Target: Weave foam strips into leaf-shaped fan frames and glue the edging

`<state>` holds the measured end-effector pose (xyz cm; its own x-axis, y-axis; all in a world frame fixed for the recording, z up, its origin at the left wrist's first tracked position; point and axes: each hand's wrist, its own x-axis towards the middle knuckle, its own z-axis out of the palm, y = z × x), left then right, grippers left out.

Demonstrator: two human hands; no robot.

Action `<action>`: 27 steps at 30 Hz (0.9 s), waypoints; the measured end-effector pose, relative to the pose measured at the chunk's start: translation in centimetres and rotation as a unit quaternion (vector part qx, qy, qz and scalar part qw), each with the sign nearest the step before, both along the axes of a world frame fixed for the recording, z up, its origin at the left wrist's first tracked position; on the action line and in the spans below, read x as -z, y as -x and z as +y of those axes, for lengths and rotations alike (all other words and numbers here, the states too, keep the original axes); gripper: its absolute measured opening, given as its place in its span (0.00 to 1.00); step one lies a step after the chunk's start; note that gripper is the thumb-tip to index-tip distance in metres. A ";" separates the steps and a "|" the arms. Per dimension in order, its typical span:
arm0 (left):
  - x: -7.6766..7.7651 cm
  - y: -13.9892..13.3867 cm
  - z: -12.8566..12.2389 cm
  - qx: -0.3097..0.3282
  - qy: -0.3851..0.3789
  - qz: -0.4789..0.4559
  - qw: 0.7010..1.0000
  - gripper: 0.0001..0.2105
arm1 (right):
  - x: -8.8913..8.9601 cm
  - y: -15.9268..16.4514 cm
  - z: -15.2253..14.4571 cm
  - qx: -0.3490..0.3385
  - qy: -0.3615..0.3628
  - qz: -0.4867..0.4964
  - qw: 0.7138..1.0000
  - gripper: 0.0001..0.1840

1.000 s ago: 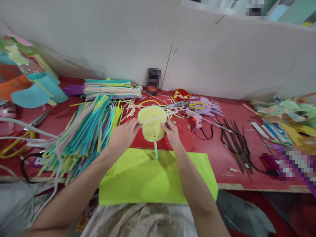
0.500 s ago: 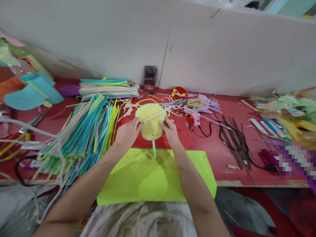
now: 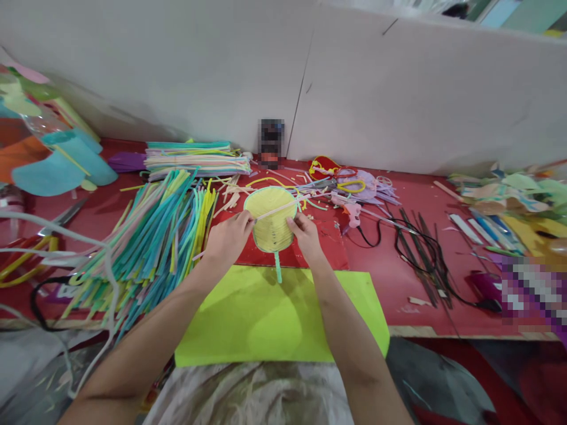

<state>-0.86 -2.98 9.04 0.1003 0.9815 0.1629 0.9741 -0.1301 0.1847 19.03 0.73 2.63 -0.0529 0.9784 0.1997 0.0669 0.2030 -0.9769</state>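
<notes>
A round yellow fan (image 3: 271,233) with a light green rim and a short green handle is held up above the work surface, handle downward. My right hand (image 3: 305,231) pinches its right edge between thumb and fingers. My left hand (image 3: 233,236), at the fan's left edge, is closed on a pale pink pipe cleaner (image 3: 278,208). That pipe cleaner slants up to the right across the front of the fan, and its other end pokes out behind my left hand. Whether the left fingers also grip the fan is hidden.
Left lies a large heap of coloured pipe cleaners (image 3: 155,230), with scissors (image 3: 62,219) beyond. A pink glue gun (image 3: 353,213) and thin dark rods (image 3: 423,254) lie right. A lime green sheet (image 3: 274,319) covers the front edge. A wall (image 3: 199,77) rises behind.
The pipe cleaner's tail now shows to the left of my left hand. Both hands and the fan have hardly moved; the whole view has shifted slightly.
</notes>
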 end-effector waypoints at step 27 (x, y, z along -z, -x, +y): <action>0.7 12.5 1.0 -0.284 -0.043 0.028 0.958 0.14 | 0.5 0.0 0.3 -0.004 0.008 0.038 0.999 0.13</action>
